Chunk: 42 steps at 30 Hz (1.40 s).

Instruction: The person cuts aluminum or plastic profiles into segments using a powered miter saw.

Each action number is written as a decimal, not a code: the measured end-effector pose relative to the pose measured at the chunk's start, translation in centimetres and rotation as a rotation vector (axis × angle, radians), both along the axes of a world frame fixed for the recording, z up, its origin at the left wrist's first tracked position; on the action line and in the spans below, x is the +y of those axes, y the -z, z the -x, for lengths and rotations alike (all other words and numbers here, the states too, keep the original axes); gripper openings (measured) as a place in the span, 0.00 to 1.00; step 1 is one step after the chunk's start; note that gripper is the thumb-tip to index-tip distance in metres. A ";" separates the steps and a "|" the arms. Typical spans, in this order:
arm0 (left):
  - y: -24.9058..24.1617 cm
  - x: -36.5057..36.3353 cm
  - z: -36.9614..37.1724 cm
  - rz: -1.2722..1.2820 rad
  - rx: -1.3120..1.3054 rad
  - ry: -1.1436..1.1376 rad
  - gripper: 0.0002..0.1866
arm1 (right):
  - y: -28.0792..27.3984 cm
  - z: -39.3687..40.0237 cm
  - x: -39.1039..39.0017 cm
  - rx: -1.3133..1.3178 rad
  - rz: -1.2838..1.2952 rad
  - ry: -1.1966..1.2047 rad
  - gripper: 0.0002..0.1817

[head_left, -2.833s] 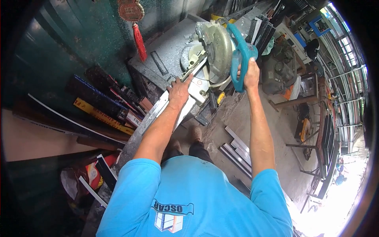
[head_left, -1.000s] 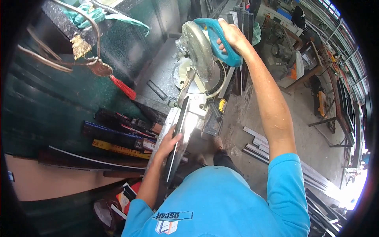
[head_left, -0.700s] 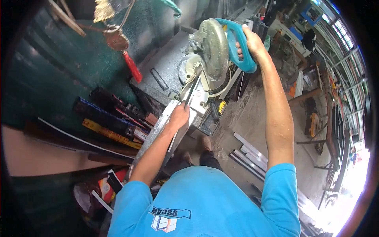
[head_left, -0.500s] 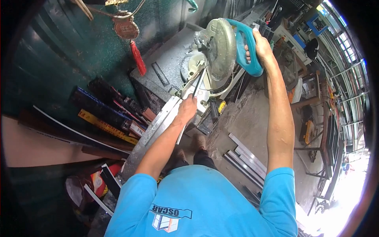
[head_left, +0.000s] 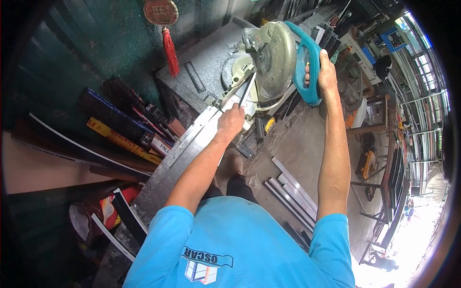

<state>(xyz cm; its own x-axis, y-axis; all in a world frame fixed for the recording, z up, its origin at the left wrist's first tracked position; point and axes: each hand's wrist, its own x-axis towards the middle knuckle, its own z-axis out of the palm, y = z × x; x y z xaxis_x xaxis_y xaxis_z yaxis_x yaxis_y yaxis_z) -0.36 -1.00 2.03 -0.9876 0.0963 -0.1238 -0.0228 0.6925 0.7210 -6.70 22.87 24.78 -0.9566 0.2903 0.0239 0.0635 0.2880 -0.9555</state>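
Note:
My right hand (head_left: 328, 76) is wrapped round the teal D-shaped handle (head_left: 314, 72) of a mitre saw. The saw's round, dusty blade guard (head_left: 278, 62) stands above its bed, and the blade's edge cannot be made out. My left hand (head_left: 231, 122) is closed on a narrow dark strip (head_left: 247, 91), which lies across the saw bed beside the guard. The far end of this strip reaches close to the pale saw fence (head_left: 240, 72). Part of it is hidden under my left hand and forearm.
The saw stands at a dusty grey workbench (head_left: 211, 57) with a dark offcut (head_left: 195, 77). Long metal profiles (head_left: 293, 192) lie on the floor to the right. Boxed or wrapped lengths (head_left: 120, 139) lean at the left. A red tassel (head_left: 169, 52) hangs by the green wall.
My view has shifted a little. The saw's guard and handle appear slightly lower over the bed, with my right hand still on the handle. My left hand keeps its hold on the strip.

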 end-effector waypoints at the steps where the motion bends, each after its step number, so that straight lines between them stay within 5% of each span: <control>1: 0.0 0.0 0.1 0.001 -0.002 -0.002 0.20 | 0.2 0.1 0.1 -0.002 0.001 -0.002 0.36; 42: 0.3 0.2 1.0 0.006 0.006 0.027 0.18 | 2.2 -1.7 -0.7 0.073 -0.069 0.035 0.35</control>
